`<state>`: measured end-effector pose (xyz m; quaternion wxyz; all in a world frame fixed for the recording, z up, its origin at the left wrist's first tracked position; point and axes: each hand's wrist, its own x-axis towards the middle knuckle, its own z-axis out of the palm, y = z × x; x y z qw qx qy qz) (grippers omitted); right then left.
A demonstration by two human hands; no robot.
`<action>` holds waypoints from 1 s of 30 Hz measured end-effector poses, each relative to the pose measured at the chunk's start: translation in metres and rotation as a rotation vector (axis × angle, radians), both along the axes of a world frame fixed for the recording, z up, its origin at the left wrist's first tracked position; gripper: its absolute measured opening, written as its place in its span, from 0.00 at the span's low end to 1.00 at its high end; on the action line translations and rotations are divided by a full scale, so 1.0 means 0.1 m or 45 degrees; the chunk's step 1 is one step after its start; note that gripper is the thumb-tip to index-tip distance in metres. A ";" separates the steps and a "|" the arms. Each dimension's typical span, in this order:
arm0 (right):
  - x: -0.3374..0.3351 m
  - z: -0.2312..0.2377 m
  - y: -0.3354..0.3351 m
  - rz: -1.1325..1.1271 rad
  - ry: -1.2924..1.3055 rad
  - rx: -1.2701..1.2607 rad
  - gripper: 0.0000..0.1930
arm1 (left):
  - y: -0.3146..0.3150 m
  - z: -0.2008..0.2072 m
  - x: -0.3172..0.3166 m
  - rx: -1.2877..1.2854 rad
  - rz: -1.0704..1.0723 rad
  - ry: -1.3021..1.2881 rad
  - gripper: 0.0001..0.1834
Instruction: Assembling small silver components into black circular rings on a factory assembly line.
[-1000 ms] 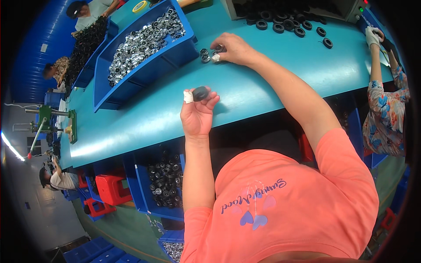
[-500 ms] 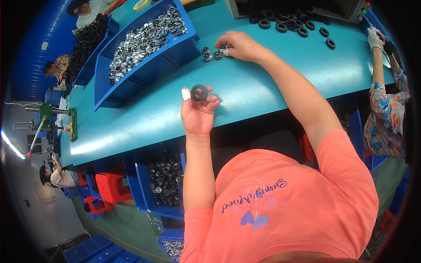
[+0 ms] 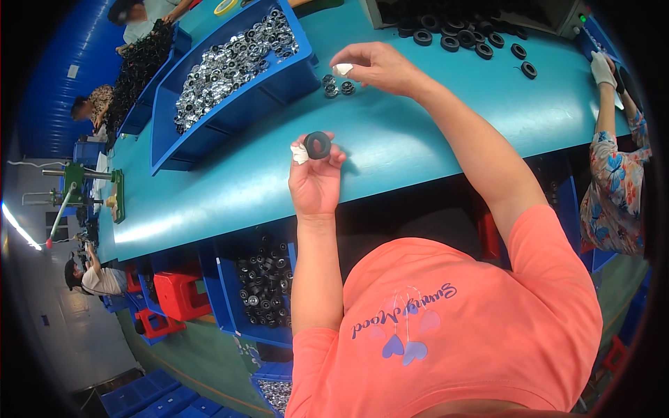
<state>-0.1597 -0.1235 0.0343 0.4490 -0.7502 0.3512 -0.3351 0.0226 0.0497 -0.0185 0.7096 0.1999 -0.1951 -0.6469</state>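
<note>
My left hand point(image 3: 317, 177) is raised over the near part of the table, palm up. Between its thumb, wrapped in white tape, and its fingers it grips a black rubber ring point(image 3: 308, 148). Farther off, my right hand point(image 3: 382, 68) is curled with its taped thumb close to the index fingertip; what it pinches, if anything, is hidden. Just below those fingertips, a few small silver metal hubs point(image 3: 348, 88) lie on the green tabletop point(image 3: 251, 181).
A blue bin point(image 3: 237, 104) full of silver hubs stands left of my right hand. Loose black rings point(image 3: 484, 50) lie at the far right. A green hand press point(image 3: 73, 188) is at the left end. A gloved co-worker point(image 3: 613, 153) works at the right.
My right hand has moved slightly left and away from me; the silver hub seen at its fingertips before no longer shows there. My left hand keeps the rubber ring, now tilted a little.
</note>
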 end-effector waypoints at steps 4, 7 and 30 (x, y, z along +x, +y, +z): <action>0.00 0.04 0.03 0.150 -0.092 0.150 0.17 | -0.01 0.03 -0.03 0.034 0.065 -0.048 0.21; 0.00 0.12 0.09 0.245 -0.126 0.226 0.16 | -0.02 0.02 -0.01 0.049 0.061 -0.051 0.22; 0.02 0.10 0.16 0.567 -0.287 0.384 0.19 | 0.01 -0.03 0.00 0.000 0.005 0.017 0.22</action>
